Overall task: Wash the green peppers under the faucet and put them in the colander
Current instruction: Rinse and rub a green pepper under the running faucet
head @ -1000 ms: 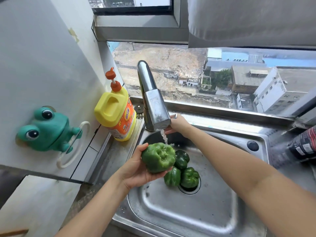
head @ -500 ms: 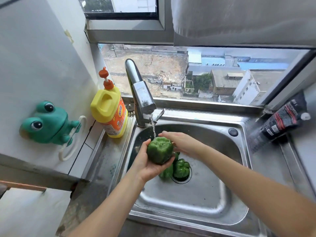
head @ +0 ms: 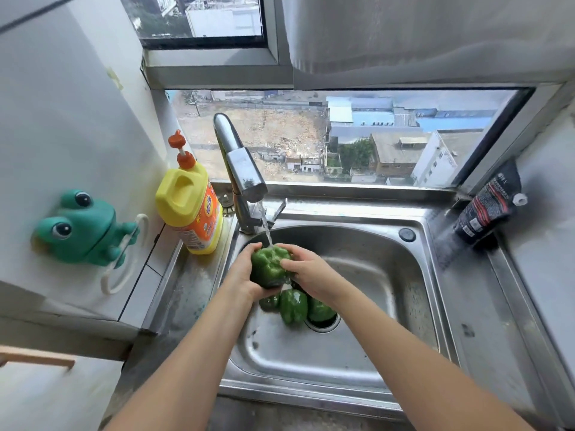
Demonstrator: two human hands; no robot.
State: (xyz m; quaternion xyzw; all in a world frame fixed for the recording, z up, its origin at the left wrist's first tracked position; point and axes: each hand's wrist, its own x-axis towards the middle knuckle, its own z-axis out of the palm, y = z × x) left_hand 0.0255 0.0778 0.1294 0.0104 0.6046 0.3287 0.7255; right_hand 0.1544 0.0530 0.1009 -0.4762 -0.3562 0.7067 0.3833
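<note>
The person is holding one green pepper [head: 268, 267] directly under the stream of water [head: 267, 233] that is running from the faucet [head: 239, 163]. The left hand [head: 241, 275] is cupping it from below and from the side, and the right hand [head: 306, 270] is lying over the opposite side. The fingers [head: 287, 262] of both hands are curled and clamped on its skin.

I think this pepper is light and hollow, with firm walls, but its glossy skin is wet now and probably slippery. The broad body seems the best place to hold it, with both palms around it.

The other peppers [head: 293, 306] are lying just below the fingers, on the bottom of the sink [head: 357, 275] beside the drain [head: 323, 323], and they are waiting for their turn. I am not seeing any colander from here.

The faucet spout is hanging close above the fingers, so lifting straight up may knock it. A yellow detergent bottle [head: 189, 209] is standing on the worktop to the left of the fingers, a green frog holder [head: 81, 227] is further left on the wall, and a black pouch [head: 488, 209] is leaning well apart on the right.
</note>
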